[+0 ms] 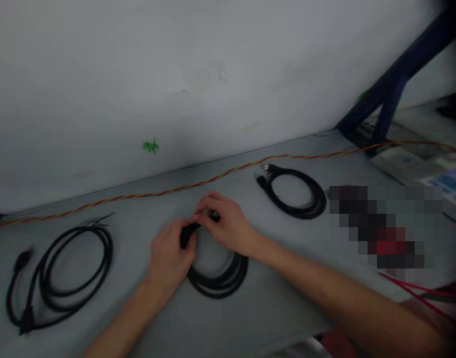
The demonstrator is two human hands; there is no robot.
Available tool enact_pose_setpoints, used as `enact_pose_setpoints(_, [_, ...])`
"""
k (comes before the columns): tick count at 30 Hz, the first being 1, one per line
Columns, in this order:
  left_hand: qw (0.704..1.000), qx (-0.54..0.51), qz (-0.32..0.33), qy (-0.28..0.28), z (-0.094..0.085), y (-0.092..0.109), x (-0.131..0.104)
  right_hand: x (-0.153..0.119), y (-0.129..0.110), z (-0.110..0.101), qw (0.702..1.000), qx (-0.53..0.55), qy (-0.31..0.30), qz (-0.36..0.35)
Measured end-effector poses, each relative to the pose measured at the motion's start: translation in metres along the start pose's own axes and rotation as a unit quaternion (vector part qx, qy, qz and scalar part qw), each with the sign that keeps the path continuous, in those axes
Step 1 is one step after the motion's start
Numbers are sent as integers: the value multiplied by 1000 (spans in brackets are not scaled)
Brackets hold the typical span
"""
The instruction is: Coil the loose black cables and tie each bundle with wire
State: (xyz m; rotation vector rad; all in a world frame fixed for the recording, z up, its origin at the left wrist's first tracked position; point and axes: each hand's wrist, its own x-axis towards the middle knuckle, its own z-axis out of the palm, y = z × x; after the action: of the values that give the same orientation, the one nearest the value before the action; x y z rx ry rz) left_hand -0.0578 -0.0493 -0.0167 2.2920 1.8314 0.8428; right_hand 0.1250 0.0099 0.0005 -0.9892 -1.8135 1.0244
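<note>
Between my hands, near the middle of the grey tabletop (198,328), lies a coiled black cable (220,288). My left hand (173,248) is closed round the upper left of the coil, where a thick black part shows between thumb and fingers. At the top of the same coil, my right hand (222,219) pinches the cable with thumb and fingertips. What exactly sits under the right fingertips is partly hidden. To the right rests another coiled black cable (302,211) with light-tipped connectors. A looser black power cord (108,248) with plugs and bare wire ends lies on the left.
A twisted red and yellow wire (220,176) runs along the back, before a white wall (175,74) with a green mark. A dark blue metal brace (392,84) rises at the right, near white boxes (447,184). Red wires (417,288) hang at the right edge; one area is pixelated.
</note>
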Motion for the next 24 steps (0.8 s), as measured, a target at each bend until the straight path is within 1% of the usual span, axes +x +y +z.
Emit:
enact_pose_setpoints(2, [1000, 18, 2, 10, -1, 0, -1, 1, -1, 1, 999, 22, -11, 44])
enact_pose_setpoints(4, [999, 35, 7, 19, -1, 1, -1, 2, -1, 1, 993, 70, -8, 96])
enact_pose_setpoints(6, [998, 52, 13, 29, -2, 2, -2, 2, -2, 2, 983, 115, 12, 139])
enact_pose_setpoints(8, [997, 67, 14, 34, -2, 4, -2, 2, -2, 2, 979, 130, 29, 156])
enact_pose_setpoints(10, [996, 81, 4, 30, -2, 5, -2, 2, -2, 3, 983, 111, 40, 137])
enact_pose_setpoints(13, [996, 86, -15, 22, -3, 5, -2, 1, 0, 4, 993, 73, 44, 80])
enact_pose_setpoints(16, [997, 70, -23, 22, -4, 5, -1, 0, 2, 5, 997, 62, 20, 29])
enact_pose_setpoints(19, [998, 58, -17, 31, -4, 5, -2, -3, 3, 4, 1000, 26, -3, -3])
enact_pose_setpoints(24, [997, 57, -12, 40, -4, 6, -3, -6, 3, 4, 998, -28, -3, -50])
